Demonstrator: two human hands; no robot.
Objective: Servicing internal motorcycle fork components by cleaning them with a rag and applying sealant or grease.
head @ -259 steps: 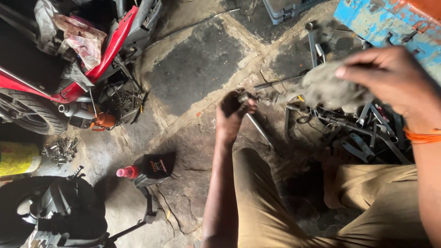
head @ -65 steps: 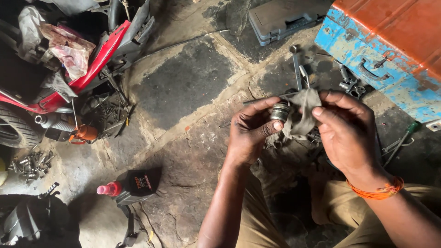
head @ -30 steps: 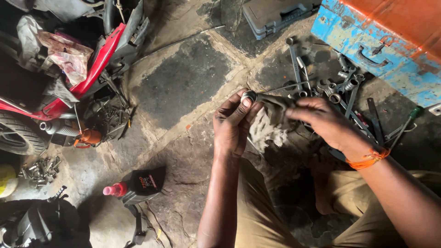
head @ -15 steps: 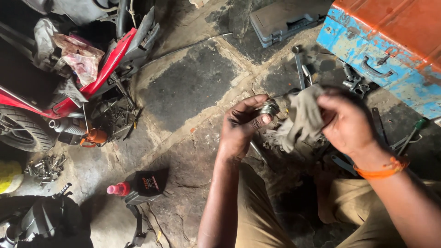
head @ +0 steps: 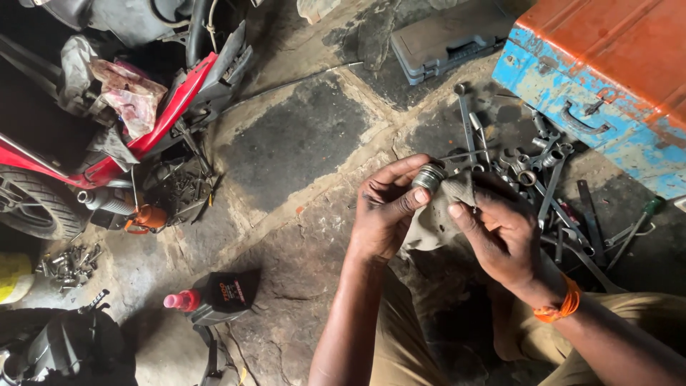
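1. Since half a second ago, we see the hands drawn a little lower and closer to the body; the rag, then bunched high over the part, now hangs under it.
2. Our left hand (head: 382,214) is closed around a small round metal part (head: 427,176), thumb across the front and fingertips behind; the ribbed rim of the part shows above the thumb.
3. Our right hand (head: 500,236) is closed on a grey rag (head: 439,214), pinching it against the underside of the part. An orange band sits at that wrist.
4. The part is held in the air between both hands, above the stone floor (head: 300,143) and over our knees, not resting on anything.
5. Progress, as we judge it: the exposed rim looks dull but fairly free of grime, so the wiping seems well on. The lower portion is covered by rag and fingers, and we cannot tell its condition.
6. Nearby: spanners and sockets (head: 536,164) lie scattered just right of the hands, beside a blue and orange metal toolbox (head: 607,93). A grey tool case (head: 443,36) sits beyond.
7. Left side: a red motorcycle (head: 107,157), partly stripped, and a black oil bottle with a pink cap (head: 214,297) lying on the floor.
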